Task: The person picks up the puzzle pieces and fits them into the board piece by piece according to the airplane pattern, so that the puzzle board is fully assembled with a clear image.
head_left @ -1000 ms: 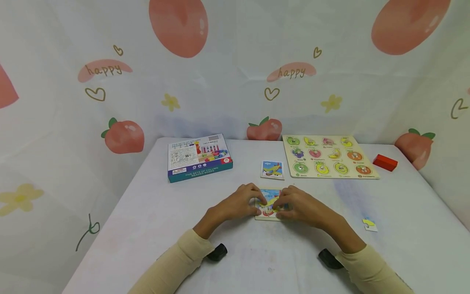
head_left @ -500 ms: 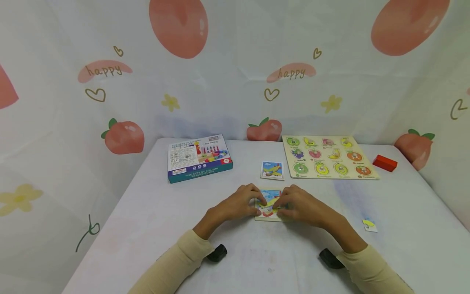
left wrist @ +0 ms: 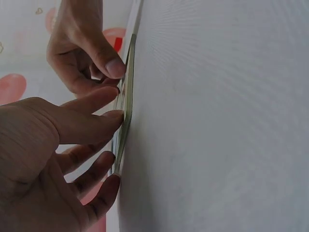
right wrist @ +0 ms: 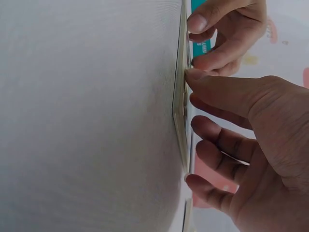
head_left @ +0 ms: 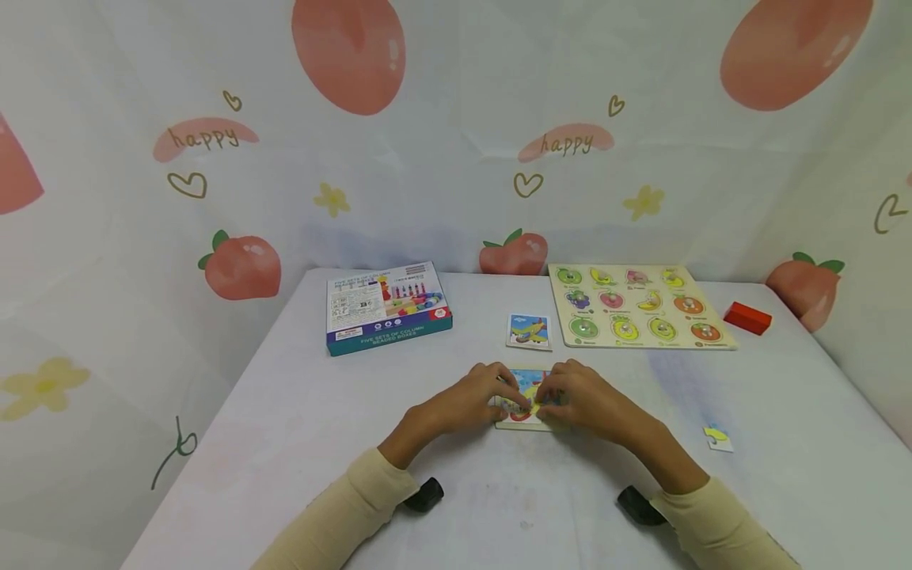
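A small square jigsaw board (head_left: 523, 426) with a colourful picture lies on the table between my hands. My left hand (head_left: 473, 400) reaches over its left side, the index finger pressing on the picture. In the left wrist view, the left thumb touches the board's near rim (left wrist: 129, 92) and the fingers are spread apart. My right hand (head_left: 587, 402) is at the right side, thumb and index close together on a yellow puzzle piece (head_left: 534, 409) partly hidden by the fingertips. A loose puzzle piece (head_left: 718, 438), yellow and white, lies off to the right.
Behind the board lies a small airplane picture (head_left: 529, 332). A bead toy box (head_left: 388, 309) stands at the back left. A fruit peg board (head_left: 640, 306) and a red block (head_left: 747, 317) are at the back right. A cloth (head_left: 427, 158) hangs behind the table.
My left index finger has slid right across the picture, closer to the right fingertips. The right hand has shifted only slightly. The board and the loose piece stay where they were.
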### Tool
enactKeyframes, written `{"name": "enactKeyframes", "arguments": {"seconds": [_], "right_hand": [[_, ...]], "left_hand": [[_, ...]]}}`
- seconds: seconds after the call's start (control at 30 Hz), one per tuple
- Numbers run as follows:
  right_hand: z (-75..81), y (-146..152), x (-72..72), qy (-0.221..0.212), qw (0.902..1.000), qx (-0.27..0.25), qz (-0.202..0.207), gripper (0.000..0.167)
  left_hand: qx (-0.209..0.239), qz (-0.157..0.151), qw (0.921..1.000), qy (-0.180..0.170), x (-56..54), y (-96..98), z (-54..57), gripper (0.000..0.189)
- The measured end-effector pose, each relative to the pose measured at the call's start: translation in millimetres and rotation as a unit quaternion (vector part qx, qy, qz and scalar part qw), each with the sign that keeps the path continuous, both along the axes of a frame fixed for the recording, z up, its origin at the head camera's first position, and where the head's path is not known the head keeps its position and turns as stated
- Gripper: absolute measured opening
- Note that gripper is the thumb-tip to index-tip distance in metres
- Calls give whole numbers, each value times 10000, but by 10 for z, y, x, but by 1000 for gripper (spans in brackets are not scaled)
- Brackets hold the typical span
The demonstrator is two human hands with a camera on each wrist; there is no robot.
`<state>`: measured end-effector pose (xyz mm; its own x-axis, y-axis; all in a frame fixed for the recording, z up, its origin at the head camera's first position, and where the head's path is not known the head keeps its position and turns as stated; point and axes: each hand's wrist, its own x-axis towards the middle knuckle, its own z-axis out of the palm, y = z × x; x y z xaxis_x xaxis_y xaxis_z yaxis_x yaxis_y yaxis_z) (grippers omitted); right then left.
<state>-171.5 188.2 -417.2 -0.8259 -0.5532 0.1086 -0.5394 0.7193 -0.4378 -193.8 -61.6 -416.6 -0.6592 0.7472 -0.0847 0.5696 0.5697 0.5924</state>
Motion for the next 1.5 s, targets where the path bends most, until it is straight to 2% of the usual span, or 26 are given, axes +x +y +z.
{"name": "enactKeyframes", "arguments": {"seconds": [0.1, 0.3, 0.57, 0.8, 1.23, 1.5], "right_hand": [[14, -8, 2, -81, 9999, 53, -61, 11], [68, 37, 3, -301, 9993, 202, -129, 13], [112, 333, 52, -383, 9986, 177, -319, 22], [156, 695, 198, -580, 9942, 133, -897, 25], [111, 1429, 459, -537, 9871, 236, -1491, 38], [86, 1791, 621, -825, 9761, 267, -1995, 39]], "left_hand": [[-102, -111, 9999, 75, 5, 19, -7, 32], [-212, -125, 9996, 113, 9, 34, -7, 32], [-225, -45, 9997, 95, 32, 18, 15, 31], [-75, 4, 10000, 24, 36, 0, 5, 32], [8, -51, 10000, 47, 22, -8, -6, 30], [-40, -69, 9999, 74, 38, -7, 22, 32]]}}
